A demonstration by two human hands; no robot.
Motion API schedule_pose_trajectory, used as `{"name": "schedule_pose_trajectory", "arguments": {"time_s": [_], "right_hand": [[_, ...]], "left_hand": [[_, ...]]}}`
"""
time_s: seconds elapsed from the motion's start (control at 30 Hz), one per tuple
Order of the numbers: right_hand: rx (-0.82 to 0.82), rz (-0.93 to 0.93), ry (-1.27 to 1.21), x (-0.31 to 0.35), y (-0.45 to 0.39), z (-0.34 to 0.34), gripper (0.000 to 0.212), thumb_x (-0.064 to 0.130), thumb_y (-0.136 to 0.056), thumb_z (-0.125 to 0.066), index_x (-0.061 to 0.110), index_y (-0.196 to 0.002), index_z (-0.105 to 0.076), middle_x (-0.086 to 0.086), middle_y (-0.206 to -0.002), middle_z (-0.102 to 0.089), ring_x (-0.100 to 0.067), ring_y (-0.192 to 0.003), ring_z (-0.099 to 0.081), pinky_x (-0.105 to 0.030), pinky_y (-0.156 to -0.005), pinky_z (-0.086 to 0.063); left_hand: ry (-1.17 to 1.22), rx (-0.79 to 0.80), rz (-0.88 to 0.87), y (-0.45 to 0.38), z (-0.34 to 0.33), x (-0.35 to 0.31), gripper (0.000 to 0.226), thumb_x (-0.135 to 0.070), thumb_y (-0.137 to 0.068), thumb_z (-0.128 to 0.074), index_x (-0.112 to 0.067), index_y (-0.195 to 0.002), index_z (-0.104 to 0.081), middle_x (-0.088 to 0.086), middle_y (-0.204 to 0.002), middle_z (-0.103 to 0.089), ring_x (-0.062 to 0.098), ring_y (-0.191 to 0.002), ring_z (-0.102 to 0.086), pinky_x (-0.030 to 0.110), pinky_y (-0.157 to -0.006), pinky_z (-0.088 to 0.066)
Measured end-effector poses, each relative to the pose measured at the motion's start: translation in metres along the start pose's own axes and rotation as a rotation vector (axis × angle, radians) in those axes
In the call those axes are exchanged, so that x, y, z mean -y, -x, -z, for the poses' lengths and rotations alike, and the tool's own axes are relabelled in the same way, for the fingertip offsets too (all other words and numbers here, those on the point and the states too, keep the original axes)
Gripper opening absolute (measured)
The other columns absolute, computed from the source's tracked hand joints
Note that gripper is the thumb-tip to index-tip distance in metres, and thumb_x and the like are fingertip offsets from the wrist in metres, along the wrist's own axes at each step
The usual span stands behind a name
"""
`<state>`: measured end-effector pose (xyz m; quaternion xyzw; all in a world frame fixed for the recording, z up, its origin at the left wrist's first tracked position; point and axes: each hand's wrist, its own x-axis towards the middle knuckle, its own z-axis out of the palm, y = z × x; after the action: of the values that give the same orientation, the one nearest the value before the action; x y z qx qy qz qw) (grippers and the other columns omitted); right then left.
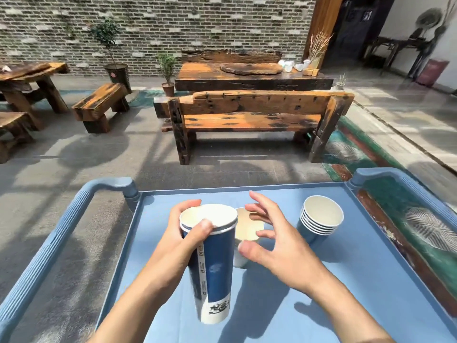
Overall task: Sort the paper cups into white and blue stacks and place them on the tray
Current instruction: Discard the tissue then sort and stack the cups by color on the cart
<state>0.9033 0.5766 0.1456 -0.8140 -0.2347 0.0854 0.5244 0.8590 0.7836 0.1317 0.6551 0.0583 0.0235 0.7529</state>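
Head view: left hand (190, 233) grips blue cup stack (212, 266); right hand (274, 241) spread open, holding nothing, over white cup (247, 229); second stack (319, 221) at 3 o'clock on tray (346, 280).

A person's left hand (190, 233) grips a tall nested stack of blue cups (212, 263) above a blue tray (358, 280); the right hand (274, 236) hovers, fingers spread, over a white cup (247, 231); a shorter blue stack (319, 221) stands to the right.
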Motion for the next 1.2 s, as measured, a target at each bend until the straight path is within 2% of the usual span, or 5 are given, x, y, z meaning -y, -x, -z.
{"name": "schedule_pose_trajectory", "arguments": {"time_s": [0.27, 0.57, 0.87, 1.0, 1.2], "right_hand": [[-0.273, 0.004, -0.039, 0.004, 0.020, 0.033, 0.076, 0.049, -0.056, -0.078, 0.060, -0.121, -0.039, 0.038, -0.115, -0.055, 0.005, -0.109, -0.057, -0.015, -0.084, -0.048], [-0.916, 0.163, -0.138, -0.018, 0.014, 0.157, 0.089, 0.041, -0.064, -0.081, 0.038, -0.139, -0.033, 0.012, -0.139, -0.050, 0.003, -0.119, -0.053, -0.021, -0.089, -0.049], [-0.770, 0.011, -0.027, -0.090, -0.008, 0.134, 0.088, 0.041, -0.059, -0.080, 0.053, -0.132, -0.031, 0.044, -0.125, -0.037, 0.022, -0.111, -0.044, -0.013, -0.089, -0.037], [-0.671, -0.092, -0.011, -0.124, -0.010, 0.118, 0.088, 0.025, -0.067, -0.084, 0.049, -0.132, -0.029, 0.025, -0.128, -0.044, -0.008, -0.112, -0.051, -0.023, -0.089, -0.039], [-0.572, -0.203, -0.031, -0.154, -0.004, 0.100, 0.082, 0.023, -0.073, -0.081, 0.042, -0.133, -0.029, 0.019, -0.131, -0.042, -0.008, -0.121, -0.043, -0.027, -0.095, -0.032]], "left_hand": [[-0.084, 0.195, -0.106, -0.024, -0.064, 0.000, 0.076, -0.087, -0.055, -0.062, -0.063, -0.124, -0.042, -0.024, -0.133, -0.058, 0.007, -0.127, -0.052, 0.037, -0.100, -0.038], [-0.178, -0.080, 0.009, -0.040, -0.043, 0.050, 0.068, -0.085, -0.072, -0.043, -0.057, -0.132, -0.030, -0.019, -0.146, -0.040, 0.002, -0.130, -0.042, 0.032, -0.104, -0.029], [-0.329, -0.018, 0.121, -0.039, -0.036, 0.102, 0.111, -0.047, -0.063, -0.074, -0.027, -0.150, -0.010, 0.002, -0.154, -0.030, 0.019, -0.140, -0.032, 0.042, -0.117, -0.025], [-0.334, 0.045, 0.153, -0.044, -0.038, 0.114, 0.122, -0.048, -0.052, -0.081, -0.029, -0.149, -0.009, -0.005, -0.151, -0.030, 0.013, -0.137, -0.033, 0.037, -0.114, -0.025], [-0.281, 0.082, 0.159, -0.057, -0.045, 0.129, 0.115, -0.033, -0.059, -0.089, -0.033, -0.147, -0.014, -0.018, -0.146, -0.035, 0.007, -0.134, -0.036, 0.025, -0.105, -0.028]]}}
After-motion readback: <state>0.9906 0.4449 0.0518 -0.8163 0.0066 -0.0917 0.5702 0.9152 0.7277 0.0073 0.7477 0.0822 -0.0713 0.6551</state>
